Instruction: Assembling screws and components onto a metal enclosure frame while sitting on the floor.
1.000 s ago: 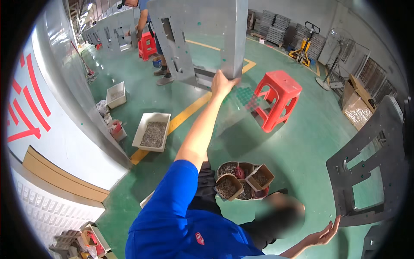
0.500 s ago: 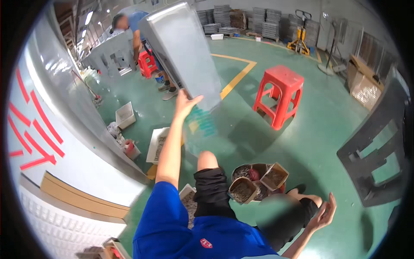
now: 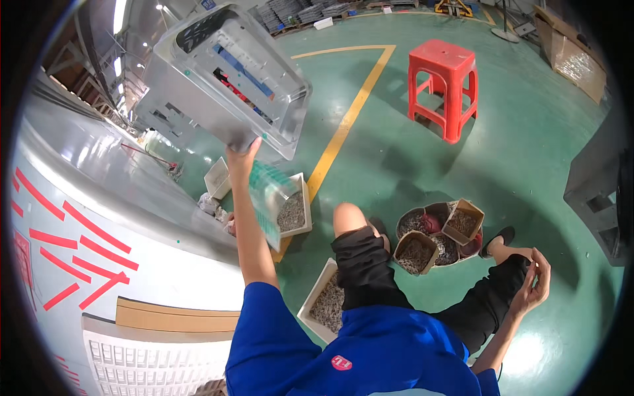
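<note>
My left hand (image 3: 243,150), arm stretched forward, is closed on the lower edge of a large grey box-shaped casing (image 3: 205,99). The casing is tilted, its hollow side with a raised rim and long slots in view; blue and red show through the slots. A see-through sheet with green stripes (image 3: 264,191) hangs just below that hand, and I cannot tell whether the fingers hold it. My right hand (image 3: 533,284) hovers over my right knee, empty, its fingers loosely bent and apart from the thumb.
A red stool (image 3: 444,79) stands ahead. Between my feet sits a cluster of tubs and boxes of small parts (image 3: 415,254). White trays of small parts (image 3: 300,228) lie to the left, beside a white-and-silver surface with red tape (image 3: 198,264). Another grey panel (image 3: 591,175) stands at right.
The grey casing has swung left and turned, from its smooth outer face to its hollow slotted side. My view has tilted downward. The person at the far left is now mostly hidden behind the casing.
</note>
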The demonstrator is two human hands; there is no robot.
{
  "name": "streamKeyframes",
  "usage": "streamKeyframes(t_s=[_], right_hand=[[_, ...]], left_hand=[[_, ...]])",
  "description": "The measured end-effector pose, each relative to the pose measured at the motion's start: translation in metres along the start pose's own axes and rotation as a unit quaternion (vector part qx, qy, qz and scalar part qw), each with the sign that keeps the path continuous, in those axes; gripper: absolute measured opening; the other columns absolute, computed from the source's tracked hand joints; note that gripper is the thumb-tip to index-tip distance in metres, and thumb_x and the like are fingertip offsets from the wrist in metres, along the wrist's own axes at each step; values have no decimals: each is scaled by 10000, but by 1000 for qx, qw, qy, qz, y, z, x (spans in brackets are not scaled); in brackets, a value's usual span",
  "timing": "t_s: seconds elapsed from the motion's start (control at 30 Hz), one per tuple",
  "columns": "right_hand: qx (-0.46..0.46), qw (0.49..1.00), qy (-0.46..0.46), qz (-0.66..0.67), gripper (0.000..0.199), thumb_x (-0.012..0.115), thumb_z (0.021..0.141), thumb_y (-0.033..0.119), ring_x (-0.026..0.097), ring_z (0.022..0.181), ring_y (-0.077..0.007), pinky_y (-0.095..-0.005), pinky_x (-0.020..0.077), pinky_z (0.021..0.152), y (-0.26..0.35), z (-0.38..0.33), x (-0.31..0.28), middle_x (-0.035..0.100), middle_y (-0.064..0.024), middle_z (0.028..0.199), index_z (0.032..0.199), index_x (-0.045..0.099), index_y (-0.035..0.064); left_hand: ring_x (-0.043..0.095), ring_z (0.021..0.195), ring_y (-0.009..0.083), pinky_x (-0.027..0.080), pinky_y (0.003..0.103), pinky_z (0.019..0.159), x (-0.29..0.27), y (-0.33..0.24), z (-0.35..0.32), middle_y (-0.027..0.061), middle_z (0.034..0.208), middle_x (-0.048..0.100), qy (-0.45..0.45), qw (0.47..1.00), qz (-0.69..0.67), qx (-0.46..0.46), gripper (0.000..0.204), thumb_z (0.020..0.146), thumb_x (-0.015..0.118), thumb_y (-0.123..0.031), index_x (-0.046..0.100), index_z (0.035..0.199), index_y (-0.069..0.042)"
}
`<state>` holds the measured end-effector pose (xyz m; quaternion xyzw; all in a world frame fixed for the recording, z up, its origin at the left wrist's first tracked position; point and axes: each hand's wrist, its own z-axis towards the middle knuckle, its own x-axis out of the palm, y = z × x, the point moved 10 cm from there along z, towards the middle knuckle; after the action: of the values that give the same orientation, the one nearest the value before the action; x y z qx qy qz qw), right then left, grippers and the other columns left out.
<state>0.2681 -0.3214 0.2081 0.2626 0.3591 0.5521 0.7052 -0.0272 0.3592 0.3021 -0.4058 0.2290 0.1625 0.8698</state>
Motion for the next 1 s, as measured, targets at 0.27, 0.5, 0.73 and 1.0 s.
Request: streamKeyframes(t_s=[0.27,0.5,0.73,1.0], right_hand=[[48,996,64,-26,153,523,834,-43,597,839,-160,-265,456,761,-13,-16,30,647,-85,896,934,638,-21],[85,969,205,-110,125,572,793,-13,588,743,-238,-301,457,700,-51,-41,71,601,-123,799,904,630,-10],[-27,940,233,-249,195,606,768,48,557,1003,-335,-411,397,917,-114,-43,67,613,-169,1013,950,598,-20],[-80,875,270,-394,305,639,727,44,510,1127,-301,-414,336,1002,-178,-24,66,590,-125,1116,1028,591,31]], left_hand=[[500,1156,380,401,409,957,33,-54,5,263,1248,492,-85,993,86,-16,1100,595,785,-529,270,1346,88],[508,1148,357,404,396,957,65,-37,31,240,1274,478,9,998,38,39,984,659,780,-450,304,1343,73],[528,1083,190,443,307,891,77,-26,28,111,1190,537,195,949,-248,23,709,770,736,-179,357,1332,30],[522,1096,207,417,315,926,49,-23,7,119,1205,539,281,941,-189,-9,793,703,766,-288,387,1320,35]])
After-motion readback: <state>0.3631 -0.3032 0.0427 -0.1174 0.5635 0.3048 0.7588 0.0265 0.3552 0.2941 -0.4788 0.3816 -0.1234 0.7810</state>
